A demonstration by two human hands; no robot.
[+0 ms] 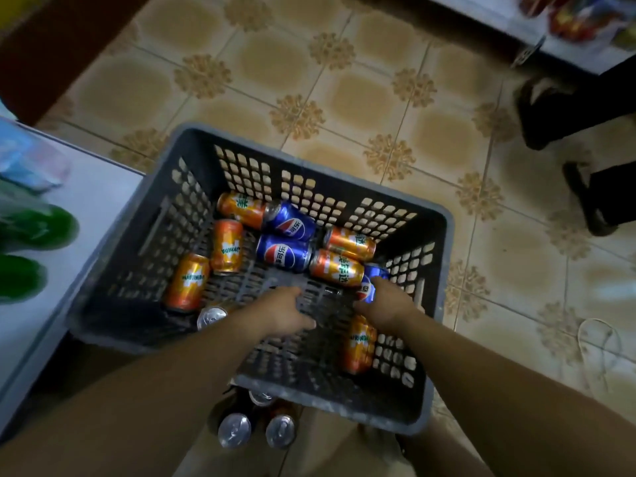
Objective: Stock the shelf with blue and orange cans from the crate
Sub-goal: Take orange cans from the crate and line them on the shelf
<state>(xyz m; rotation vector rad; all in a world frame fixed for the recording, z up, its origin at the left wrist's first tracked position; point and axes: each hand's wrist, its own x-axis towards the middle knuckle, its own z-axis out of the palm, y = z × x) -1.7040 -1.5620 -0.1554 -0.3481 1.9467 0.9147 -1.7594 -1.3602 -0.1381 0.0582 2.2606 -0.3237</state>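
Your right grip curls round a glossy blue aluminium can by the right wall of the dark grey perforated plastic crate. Your left grip hovers loose-fingered and empty over the crate's slotted bottom. Two more blue cans and six shiny orange cans lie on their sides inside, so most of the stocking looks undone. The smooth white shelf to the left shows only blurred green bottles. The floor is patterned beige floor tiles.

Mirinda orange cans, Pepsi blue cans
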